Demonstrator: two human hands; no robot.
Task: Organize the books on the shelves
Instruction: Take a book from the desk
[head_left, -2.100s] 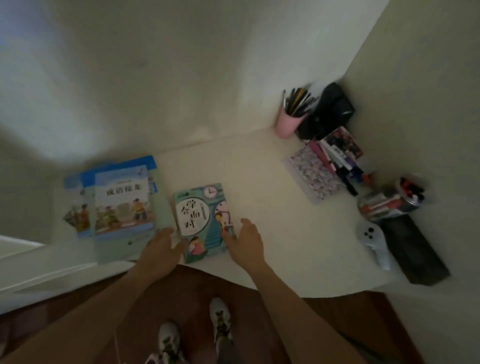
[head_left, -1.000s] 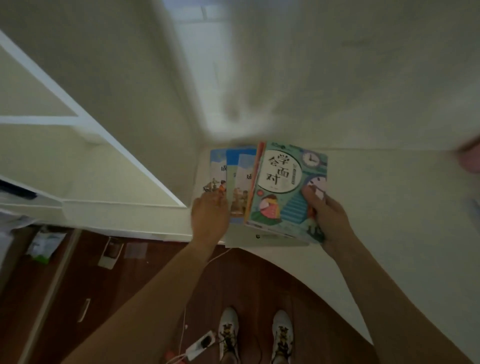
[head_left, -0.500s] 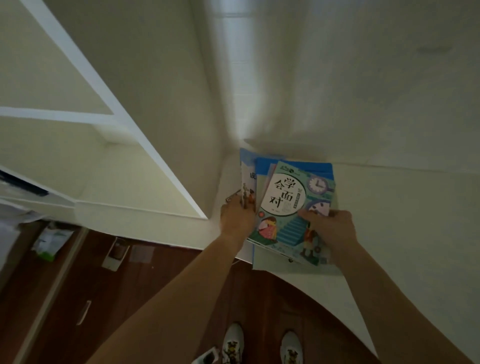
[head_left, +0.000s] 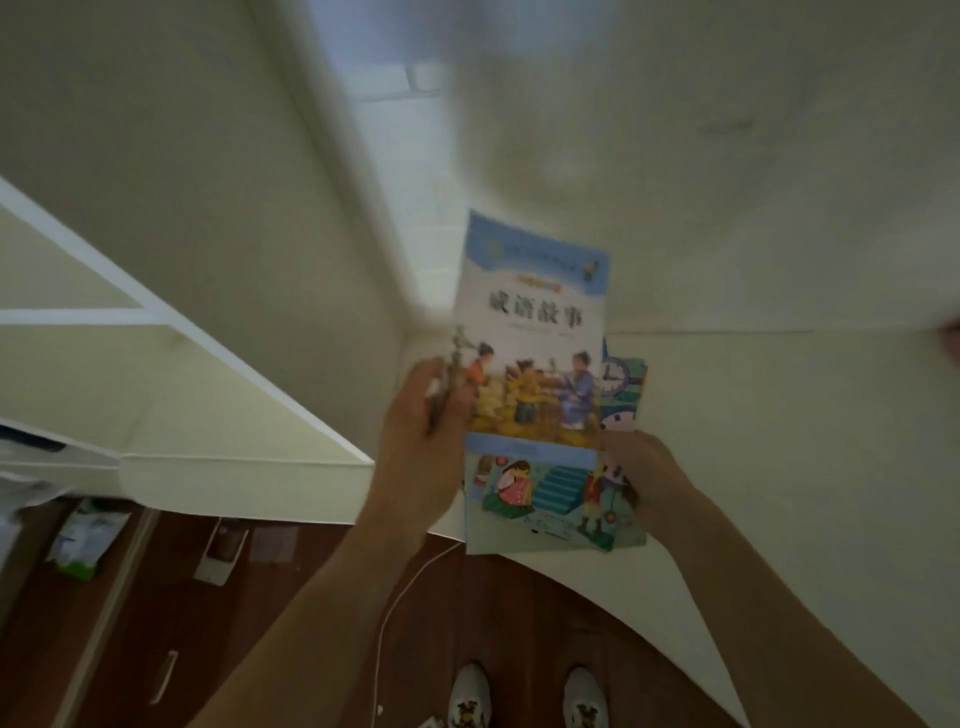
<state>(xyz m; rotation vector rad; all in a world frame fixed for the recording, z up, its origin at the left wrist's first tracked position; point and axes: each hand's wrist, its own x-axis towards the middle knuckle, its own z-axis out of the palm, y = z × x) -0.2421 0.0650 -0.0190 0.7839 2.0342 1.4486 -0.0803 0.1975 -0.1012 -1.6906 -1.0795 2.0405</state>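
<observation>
Both hands hold a small stack of thin children's books above the near left corner of the white desk (head_left: 779, 467). On top is a blue and white storybook (head_left: 535, 332) with a painted scene of seated figures. My left hand (head_left: 421, 431) grips its left edge. Under it lies a teal book (head_left: 545, 499) with a clock and stairs on the cover, and my right hand (head_left: 639, 467) grips that book's right edge. The white shelf unit (head_left: 171, 395) stands to the left, its nearest compartment open.
A wall corner rises behind the books. Dark wooden floor (head_left: 260, 623) lies below, with a white cable (head_left: 400, 597), small packets and my two white shoes (head_left: 524, 696). A pink object shows at the right frame edge (head_left: 953, 348).
The blue and white storybook has come up on top of the teal book, which was on top before. The stack has been lifted higher and nearer to me.
</observation>
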